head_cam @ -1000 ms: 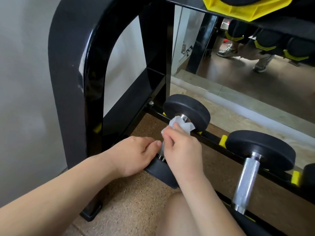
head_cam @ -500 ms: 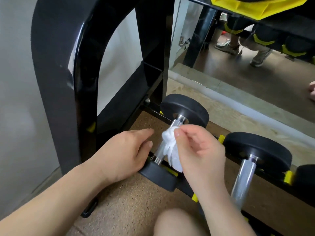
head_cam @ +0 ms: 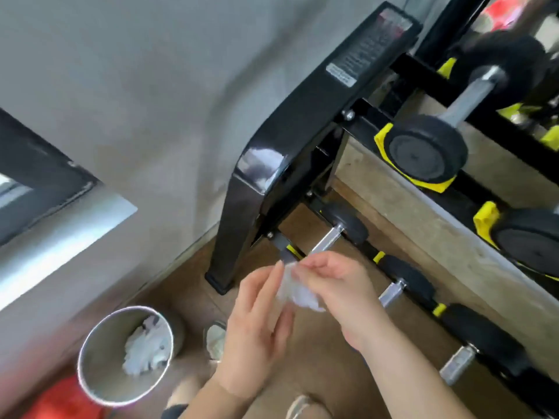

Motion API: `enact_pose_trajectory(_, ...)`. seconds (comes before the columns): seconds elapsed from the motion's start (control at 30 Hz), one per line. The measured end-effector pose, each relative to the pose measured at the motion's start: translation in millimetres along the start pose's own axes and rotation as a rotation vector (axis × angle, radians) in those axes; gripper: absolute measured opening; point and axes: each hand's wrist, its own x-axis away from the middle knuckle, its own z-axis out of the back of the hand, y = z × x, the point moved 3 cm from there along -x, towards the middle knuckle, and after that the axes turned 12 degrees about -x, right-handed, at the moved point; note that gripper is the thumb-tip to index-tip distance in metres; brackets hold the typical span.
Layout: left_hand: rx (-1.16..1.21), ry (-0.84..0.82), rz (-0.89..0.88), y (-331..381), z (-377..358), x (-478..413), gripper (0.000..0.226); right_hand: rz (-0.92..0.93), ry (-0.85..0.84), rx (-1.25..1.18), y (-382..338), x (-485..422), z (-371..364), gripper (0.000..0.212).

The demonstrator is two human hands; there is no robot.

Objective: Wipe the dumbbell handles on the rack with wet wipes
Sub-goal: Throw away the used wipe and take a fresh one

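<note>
Soft, even daylight with no hard shadows, glare patches on the rack post [head_cam: 260, 166] at mid-frame and the ledge [head_cam: 60, 237] at left, heavy motion blur throughout, worst upper right and lower left, wide-angle bending at edges.

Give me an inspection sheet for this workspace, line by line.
Surface: brown floor under the black rack.
Job's things: crumpled wipe between both hands; dumbbell handles bare on the lowest tier.
Clutter: metal bin holding used wipes; blurred red object beside it.
Hands: right hand pinches the wipe; left hand touches it, fingers straight.
Cables: nothing seen.
Surroundings: grey wall; dark-framed panel at left.
</note>
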Motion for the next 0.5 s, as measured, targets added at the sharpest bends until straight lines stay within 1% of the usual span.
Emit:
enact_pose_trajectory(0.07, -0.016, 0.032, 0.012, 39.8, 56.5, 15.3, 0.065, -0.041, -0.085, 0.016, -19.1, 48.6, -25.4, 0.001)
enact_pose_trajectory(0.1, -0.032, 0.067, 0.052, 57.3, 83.3, 24.7, 0.059, -0.049, -0.131, 0.046, -26.0, 71.5, -37.3, 0.006)
enact_pose_trajectory(0.17, -0.054, 0.13, 0.19, 82.1, 133.7, 44.3, 0.049, -0.084, -0.251, 0.113, -34.9, 113.1, -60.9, 0.011)
enact_pose_trajectory(0.23, -0.078, 0.209, 0.347, 89.0, 174.3, 64.1, 0.04, -0.144, -0.374, 0.148, -37.8, 148.7, -86.1, 0.014)
enact_pose_trajectory(0.27, -0.087, 0.239, 0.447, 84.1, 191.1, 76.2, 0.037, -0.164, -0.412, 0.18, -36.6, 163.2, -98.9, 0.016)
enact_pose_trajectory(0.33, -0.121, 0.241, 0.68, 61.1, 220.4, 104.5, 0.033, -0.102, -0.403, 0.319, -26.1, 183.1, -121.7, 0.017)
enact_pose_trajectory(0.37, -0.145, 0.211, 0.795, 43.7, 233.3, 118.9, 0.031, -0.079, -0.392, 0.38, -17.1, 189.8, -133.6, 0.017)
enact_pose_trajectory(0.43, -0.215, 0.087, 0.99, 4.0, 253.4, 146.3, 0.029, -0.109, -0.369, 0.469, 3.6, 201.6, -158.1, 0.013)
enact_pose_trajectory(0.5, -0.243, 0.009, 1.076, -31.2, 269.3, 163.6, 0.034, -0.137, -0.382, 0.482, 24.1, 209.7, -182.1, 0.011)
